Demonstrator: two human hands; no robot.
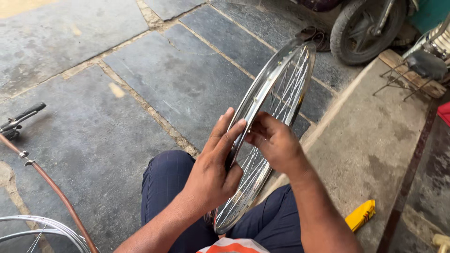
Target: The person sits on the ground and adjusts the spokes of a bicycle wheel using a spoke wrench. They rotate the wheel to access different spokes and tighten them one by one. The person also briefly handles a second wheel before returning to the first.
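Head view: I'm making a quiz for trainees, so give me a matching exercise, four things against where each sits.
Things:
1. bicycle rim
2. yellow packet
3. motorbike tyre
4. brown handlebar

Places:
A. floor, lower right
B. left edge
C. top right
D. between left hand and right hand

Pairs: 1-D, 2-A, 3-C, 4-B

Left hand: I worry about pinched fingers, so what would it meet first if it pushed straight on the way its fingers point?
The left hand already lies against the shiny wheel rim; its fingers point up along it. Past the fingertips probably only grey stone floor, though depth is unclear.
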